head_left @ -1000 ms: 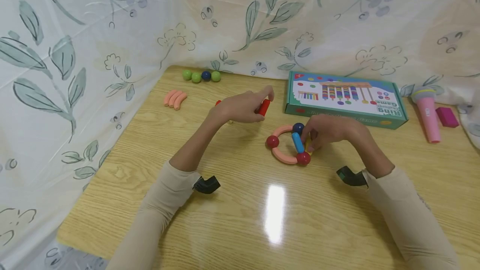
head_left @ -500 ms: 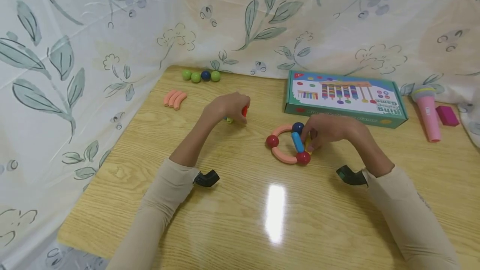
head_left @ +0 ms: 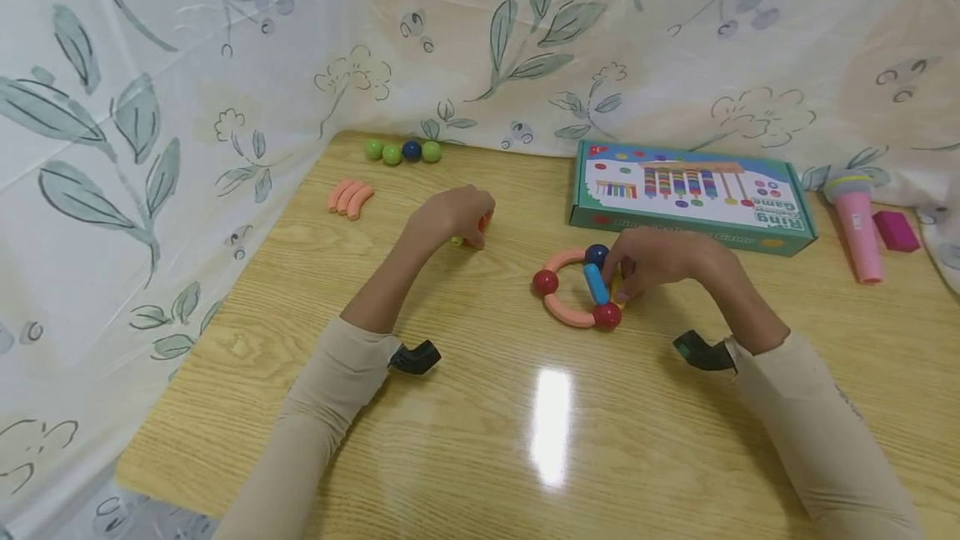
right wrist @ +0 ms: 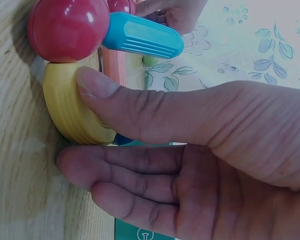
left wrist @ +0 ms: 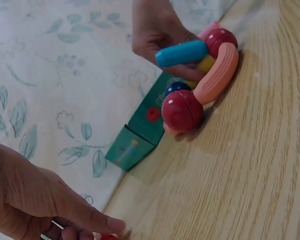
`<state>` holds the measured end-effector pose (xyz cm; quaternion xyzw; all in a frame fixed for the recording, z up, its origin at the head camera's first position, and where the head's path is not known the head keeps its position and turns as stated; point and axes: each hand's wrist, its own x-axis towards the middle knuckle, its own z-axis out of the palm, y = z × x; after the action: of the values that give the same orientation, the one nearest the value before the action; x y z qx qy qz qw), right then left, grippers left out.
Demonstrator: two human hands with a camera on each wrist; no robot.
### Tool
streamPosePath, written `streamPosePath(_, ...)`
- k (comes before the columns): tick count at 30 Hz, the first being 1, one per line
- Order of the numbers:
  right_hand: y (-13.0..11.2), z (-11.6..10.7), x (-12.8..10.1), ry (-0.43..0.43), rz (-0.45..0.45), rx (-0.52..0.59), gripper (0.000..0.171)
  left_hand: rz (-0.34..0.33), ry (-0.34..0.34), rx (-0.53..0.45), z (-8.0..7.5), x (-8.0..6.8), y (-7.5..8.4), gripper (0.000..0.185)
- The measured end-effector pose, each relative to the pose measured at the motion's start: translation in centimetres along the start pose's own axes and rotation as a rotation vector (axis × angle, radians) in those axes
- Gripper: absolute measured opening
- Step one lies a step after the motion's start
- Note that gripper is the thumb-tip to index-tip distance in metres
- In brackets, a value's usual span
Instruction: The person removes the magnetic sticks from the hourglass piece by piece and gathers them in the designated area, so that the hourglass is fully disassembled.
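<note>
My right hand (head_left: 628, 280) pinches a yellow curved piece (right wrist: 72, 112) with thumb and fingers. That piece belongs to a toy ring (head_left: 577, 288) lying on the wooden table (head_left: 480, 407). The ring is made of pink arcs (left wrist: 217, 75), red balls (left wrist: 182, 110), a dark blue ball (head_left: 596, 255) and a blue stick (right wrist: 142, 36) across it. Farther left, my left hand (head_left: 468, 233) rests on the table, fingers curled over a red stick (head_left: 484, 222), with a bit of yellow-green showing beneath. In the left wrist view my left hand's fingertips (left wrist: 107, 225) touch the red piece at the bottom edge.
A green game box (head_left: 690, 194) lies behind the ring. A pink toy microphone (head_left: 855, 227) and a magenta block (head_left: 894, 232) sit at the far right. Green and blue balls (head_left: 401, 151) and pink curved pieces (head_left: 350, 197) lie at the back left. A leaf-print curtain surrounds the table.
My left hand carried the red stick from above the table near the box leftward and down onto the tabletop. The right hand and ring stayed put.
</note>
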<state>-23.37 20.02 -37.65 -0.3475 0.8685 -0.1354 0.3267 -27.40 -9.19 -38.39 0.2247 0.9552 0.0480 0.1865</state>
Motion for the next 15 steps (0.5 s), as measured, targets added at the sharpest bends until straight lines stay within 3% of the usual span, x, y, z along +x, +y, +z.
streamPosePath(4, 0.0, 0.0, 0.1, 0.007, 0.000, -0.009, 0.017, 0.055, -0.011, -0.010, -0.3, -0.1, 0.5, 0.043)
streamPosePath(7, 0.0, 0.0, 0.0, 0.011, 0.005, -0.014, 0.016, 0.167, -0.031, -0.012, -0.3, -0.3, 1.5, 0.047)
streamPosePath(11, 0.0, 0.0, 0.0, 0.027, 0.012, -0.029, 0.016, 0.376, -0.098, -0.055, 0.2, -0.1, 3.9, 0.047)
streamPosePath(15, 0.0, 0.1, 0.3, 0.025, 0.014, -0.038, 0.013, 0.485, -0.146, -0.103, 1.2, 0.3, 5.7, 0.043)
